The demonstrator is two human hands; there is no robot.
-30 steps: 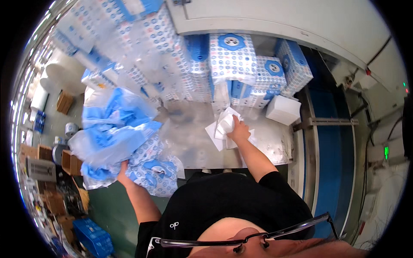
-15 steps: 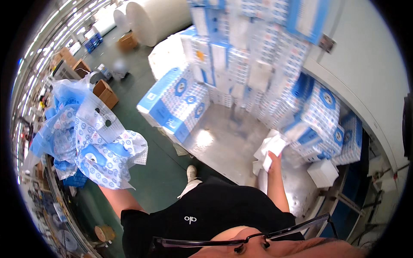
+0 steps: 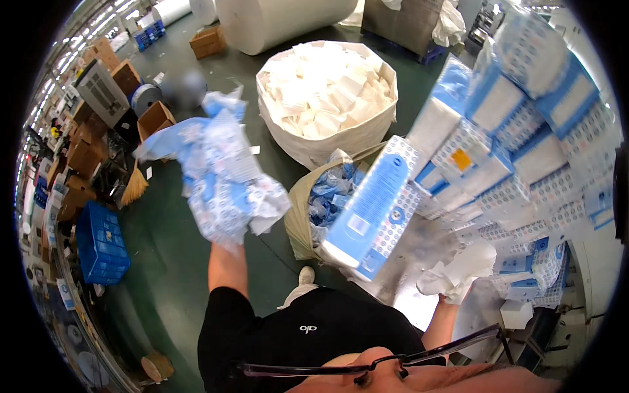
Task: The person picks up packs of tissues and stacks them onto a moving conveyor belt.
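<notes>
A large crumpled bunch of blue-and-white printed plastic wrappers [image 3: 226, 180] hides most of my left hand [image 3: 227, 247], which grips it from below, out over the floor at the left. At the right, over the metal table [image 3: 416, 259], my right hand [image 3: 451, 299] holds loose white tissues [image 3: 462, 267]; its fingers are partly hidden behind them. Between my hands, a long wrapped tissue pack [image 3: 373, 206] lies at the table's left edge. Beside it stands an open beige bag [image 3: 299, 219] with crumpled blue wrappers inside.
Beyond the bag, a big white sack [image 3: 295, 134] is heaped with white tissues. Stacked tissue packs [image 3: 488, 160] rise along the table's far right side. A small white block [image 3: 516, 314] sits near the right. On the left are a blue crate [image 3: 101, 242], a broom [image 3: 135, 188] and cardboard boxes [image 3: 155, 120].
My view has swung left, bringing the sack and beige bag into sight. My left hand has moved forward and rightward with the wrappers; my right hand still holds tissues.
</notes>
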